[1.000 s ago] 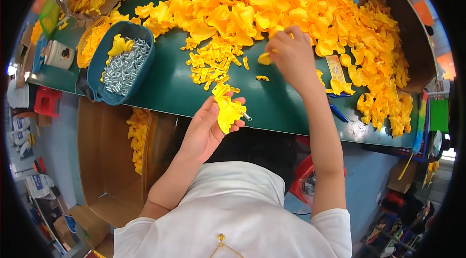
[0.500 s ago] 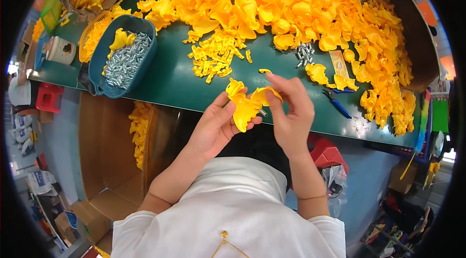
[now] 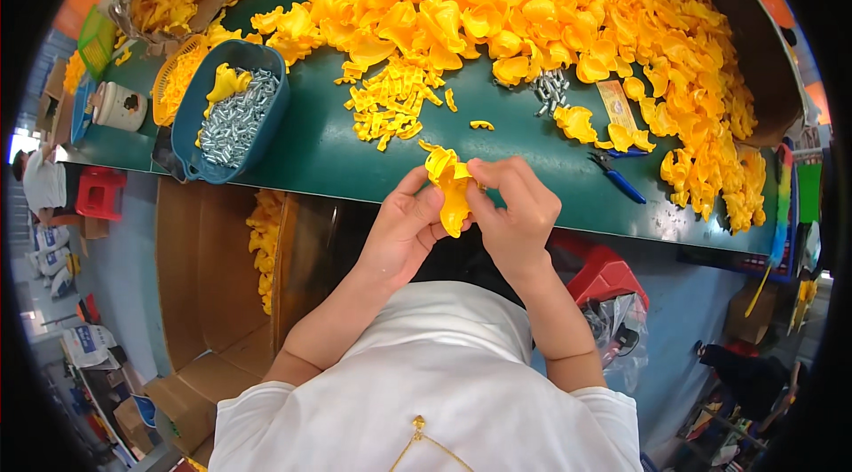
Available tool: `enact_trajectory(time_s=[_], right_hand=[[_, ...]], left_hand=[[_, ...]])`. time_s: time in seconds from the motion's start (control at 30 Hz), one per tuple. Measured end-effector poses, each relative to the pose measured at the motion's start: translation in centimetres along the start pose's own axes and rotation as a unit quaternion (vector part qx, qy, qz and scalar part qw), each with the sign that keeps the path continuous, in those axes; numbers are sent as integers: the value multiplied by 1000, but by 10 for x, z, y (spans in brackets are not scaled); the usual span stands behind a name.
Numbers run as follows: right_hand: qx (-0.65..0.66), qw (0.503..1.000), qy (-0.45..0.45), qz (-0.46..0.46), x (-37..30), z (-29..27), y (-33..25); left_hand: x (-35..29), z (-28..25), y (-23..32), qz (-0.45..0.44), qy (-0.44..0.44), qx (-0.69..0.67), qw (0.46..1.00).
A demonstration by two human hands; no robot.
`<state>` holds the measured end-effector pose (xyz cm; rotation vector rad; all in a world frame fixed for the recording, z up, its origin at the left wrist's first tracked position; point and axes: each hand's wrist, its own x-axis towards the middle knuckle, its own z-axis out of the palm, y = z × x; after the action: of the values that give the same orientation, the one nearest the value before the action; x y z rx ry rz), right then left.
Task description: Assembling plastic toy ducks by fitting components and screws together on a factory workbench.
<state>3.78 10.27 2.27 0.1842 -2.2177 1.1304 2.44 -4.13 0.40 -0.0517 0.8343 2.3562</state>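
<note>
Just off the near table edge, my left hand (image 3: pixel 404 228) is closed around a curved yellow plastic shell (image 3: pixel 455 206). My right hand (image 3: pixel 515 210) pinches at the upper right side of the same shell, thumb and fingers against it. A second yellow piece seems joined or pressed to it there; the fingers hide the join. On the table just beyond lies one small yellow clip-like piece (image 3: pixel 482 125), with a heap of similar small pieces (image 3: pixel 386 104) farther left.
A large pile of yellow shells (image 3: pixel 497 6) spreads over the green table (image 3: pixel 311 144). At left stands a blue basket (image 3: pixel 184 130) of metal cylinders (image 3: pixel 235 121). Loose cylinders (image 3: pixel 551 92) and blue-handled pliers (image 3: pixel 619 179) lie right. A cardboard box (image 3: pixel 200 268) sits below the table.
My right hand has moved slightly left and down, bringing its curved yellow piece against the shell in my left hand. The metal cylinder that showed below the shell is now hidden.
</note>
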Motion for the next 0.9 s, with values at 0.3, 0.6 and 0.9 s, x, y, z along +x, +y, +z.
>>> enact_trajectory(time_s=[0.3,0.6,0.9], right_hand=[[46,998,30,45,-6,4,4],[-37,999,-31,14,-2,-13,0],[89,975,-194,-55,20,-40,18]], left_hand=[[-1,0,-1,24,-7,42,999],[0,1,-2,28,-1,90,996],[0,4,12,4,-34,105,994]])
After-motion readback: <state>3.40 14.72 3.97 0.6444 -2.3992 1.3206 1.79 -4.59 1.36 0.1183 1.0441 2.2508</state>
